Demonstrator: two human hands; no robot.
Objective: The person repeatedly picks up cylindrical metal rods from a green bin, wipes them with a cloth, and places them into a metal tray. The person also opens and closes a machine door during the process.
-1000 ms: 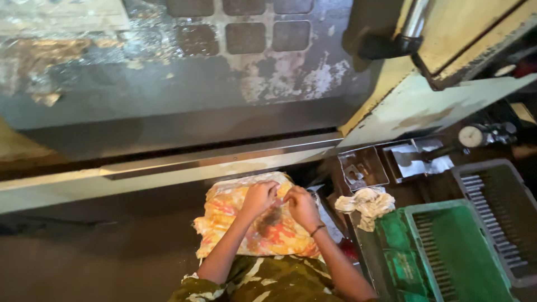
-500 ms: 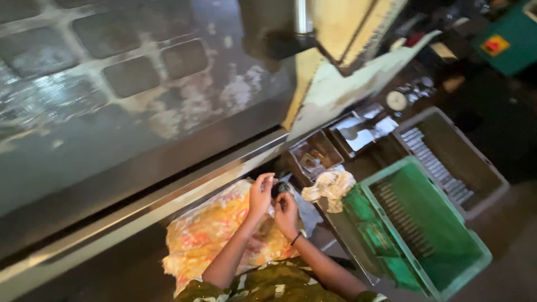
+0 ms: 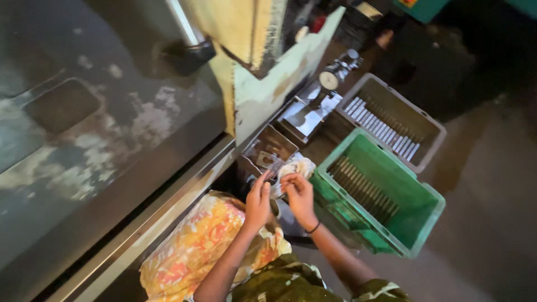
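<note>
1. The left hand is raised in front of the person, its fingers drawn close together and pinched on a small thin piece. The piece is too small and dim to tell what it is.
2. The right hand sits just beside the left, to its right. Its fingers are curled in and meet the left-hand fingertips at the same small piece; whether they truly grip it I cannot tell. A dark band circles the right wrist.
3. The small piece is held in the air between the two hands, just above a crumpled white rag and just near of a shallow metal tray.
4. To the right of the hands stands a green plastic crate with a row of slim dark metal parts lying in its bottom.
5. Farther off, beyond the green one, stands a grey crate holding a row of pale metal pieces.
6. A dial gauge stands on the far surface, left of the grey crate.
7. A yellow and orange patterned cloth lies near the person, below and to the left of the left forearm.
8. A large worn machine panel with flaking paint fills the left of the scene.
</note>
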